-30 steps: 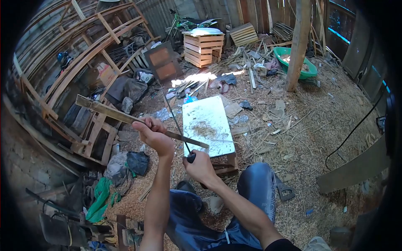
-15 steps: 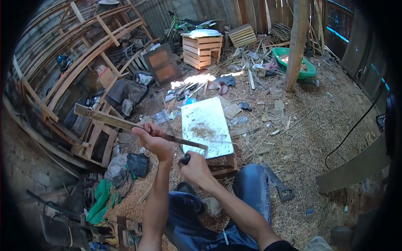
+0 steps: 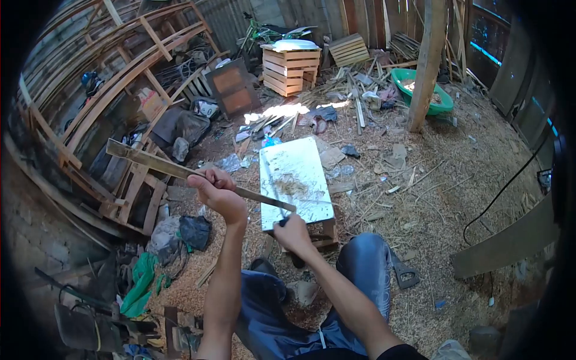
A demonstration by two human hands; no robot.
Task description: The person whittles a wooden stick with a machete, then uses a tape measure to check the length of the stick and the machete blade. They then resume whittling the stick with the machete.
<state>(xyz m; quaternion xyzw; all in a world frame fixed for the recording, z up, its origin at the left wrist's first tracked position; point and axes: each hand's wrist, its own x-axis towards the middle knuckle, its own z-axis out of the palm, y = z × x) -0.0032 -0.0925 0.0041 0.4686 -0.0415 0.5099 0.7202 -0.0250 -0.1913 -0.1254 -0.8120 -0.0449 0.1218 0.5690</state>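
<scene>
My left hand [image 3: 217, 193] is closed around a long, narrow wooden strip [image 3: 150, 161], held slanting in the air. The strip's far right end comes down over the front part of a small white-topped table [image 3: 288, 159]. Close to that end, my right hand [image 3: 294, 233] is closed on a black-handled tool [image 3: 281, 222]. Its blade or working part cannot be made out. A patch of brownish shavings [image 3: 291, 185] lies on the worn white top.
A handsaw [image 3: 407, 277] lies on the shaving-covered ground beside my right knee. A wooden post [image 3: 426, 72] stands by a green basin [image 3: 441, 102]. Behind the table is a slatted wooden crate [image 3: 288, 72]; wooden framing [image 3: 144, 78] leans at the left.
My right hand has moved right and slightly forward with the black-handled tool, closer to the strip's end. The strip has tilted slightly, with its left hand grip almost unmoved.
</scene>
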